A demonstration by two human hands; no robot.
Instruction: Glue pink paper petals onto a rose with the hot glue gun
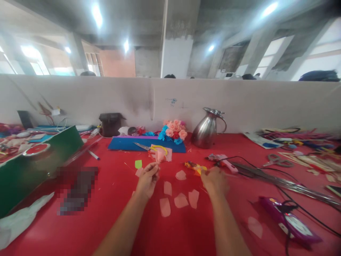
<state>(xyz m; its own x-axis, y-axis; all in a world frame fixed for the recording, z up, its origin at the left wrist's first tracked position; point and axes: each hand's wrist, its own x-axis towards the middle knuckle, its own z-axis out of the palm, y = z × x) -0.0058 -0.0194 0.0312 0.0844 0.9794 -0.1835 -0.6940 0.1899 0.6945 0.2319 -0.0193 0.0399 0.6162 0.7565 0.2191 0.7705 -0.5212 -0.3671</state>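
My left hand (147, 180) is pinched round the base of a pink paper flower piece (160, 155), raised a little above the red table. My right hand (216, 181) is slightly blurred, its fingers curled at the right end of a yellow-orange object (195, 167) whose kind I cannot make out. Between my hands lie several loose pink paper petals (181, 201). Scissors with yellow handles (142, 145) rest beyond the left hand, partly over pink paper (169, 155). A small green paper piece (138, 164) lies just left of that hand.
Behind are a blue board (124, 144), a bunch of paper flowers (174, 131) and a steel jug (206, 129). At right lie a pink tool (225, 161), grey scissors (278, 161) and a purple power strip (290, 222) with black cables. A green board (39, 167) stands left.
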